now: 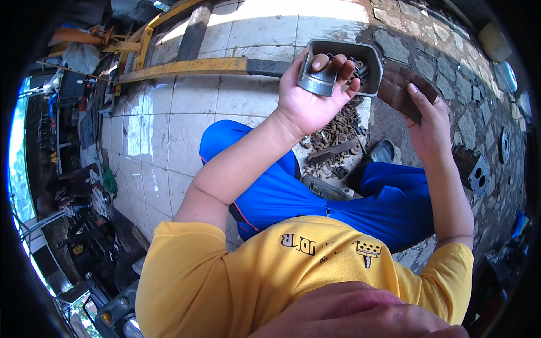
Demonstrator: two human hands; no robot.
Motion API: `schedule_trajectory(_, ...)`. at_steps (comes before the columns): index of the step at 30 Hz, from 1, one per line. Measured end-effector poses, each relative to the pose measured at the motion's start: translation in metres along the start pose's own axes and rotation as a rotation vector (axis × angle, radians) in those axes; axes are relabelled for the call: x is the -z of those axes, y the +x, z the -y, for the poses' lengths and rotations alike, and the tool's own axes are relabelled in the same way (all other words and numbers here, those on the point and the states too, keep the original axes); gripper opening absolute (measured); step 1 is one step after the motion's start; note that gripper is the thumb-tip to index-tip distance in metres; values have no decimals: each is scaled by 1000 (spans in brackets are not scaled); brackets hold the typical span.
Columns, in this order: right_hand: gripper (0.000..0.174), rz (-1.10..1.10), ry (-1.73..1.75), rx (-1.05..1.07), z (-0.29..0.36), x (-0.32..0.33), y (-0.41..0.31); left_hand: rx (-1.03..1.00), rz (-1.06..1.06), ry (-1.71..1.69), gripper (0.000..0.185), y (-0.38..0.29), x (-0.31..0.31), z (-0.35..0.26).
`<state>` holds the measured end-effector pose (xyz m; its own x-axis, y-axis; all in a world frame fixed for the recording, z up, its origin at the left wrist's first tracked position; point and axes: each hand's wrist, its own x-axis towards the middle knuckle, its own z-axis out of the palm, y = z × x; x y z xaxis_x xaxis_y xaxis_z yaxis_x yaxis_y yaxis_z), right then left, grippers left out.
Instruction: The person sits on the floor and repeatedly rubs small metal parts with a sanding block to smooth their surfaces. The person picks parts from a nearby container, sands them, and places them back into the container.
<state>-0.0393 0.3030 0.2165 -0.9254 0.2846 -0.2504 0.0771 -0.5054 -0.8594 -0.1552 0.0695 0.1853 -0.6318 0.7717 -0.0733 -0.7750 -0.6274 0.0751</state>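
My left hand (315, 95), palm up with curled fingers, holds a curved, shiny metal part (318, 85), like a short cylinder section; the fingers cover some of it. Just beyond that hand lies a grey metal tray (374, 69) with small metal hardware inside. My right hand (429, 116) pinches a worn dark brown sheet (403, 91), perhaps sandpaper or cloth, between thumb and fingers, right of the tray. Below the tray, bolts, nuts and other metal pieces (336, 129) lie heaped on the tiles, with a brush-like bar (333, 152) among them.
A yellow metal frame (190, 69) with dark ends stretches across the tiled floor (190, 101). Stone paving (450, 84) borders it on the right, where an engine-block-like casting (475, 171) rests. A vehicle (114, 314) stands lower left; another person (63, 190) is at the far left.
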Motion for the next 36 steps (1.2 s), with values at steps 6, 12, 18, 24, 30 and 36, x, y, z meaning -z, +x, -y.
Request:
schedule_trajectory(6,28,30,-44,-35,-10,-2,-4,27,-59,15,36,-1,14,5)
schedule_trajectory(12,26,123,-623,357,-18,-13,-16,28,-71,-50,43,-5,21,21)
schedule_trajectory(18,31,530,-1095,869,-13,-25,-20,164,-56,-29,50,-13,13,35)
schedule_trajectory(24,43,650,-1235,1000,-27,-25,-23,280,-72,74,59,-23,2,45)
schedule_trajectory(30,46,660,-1265,1038,-17,-28,-24,359,8,47,78,-23,6,45)
schedule_trajectory(36,39,405,-1087,805,-18,-17,-20,319,-147,259,83,-20,15,51)
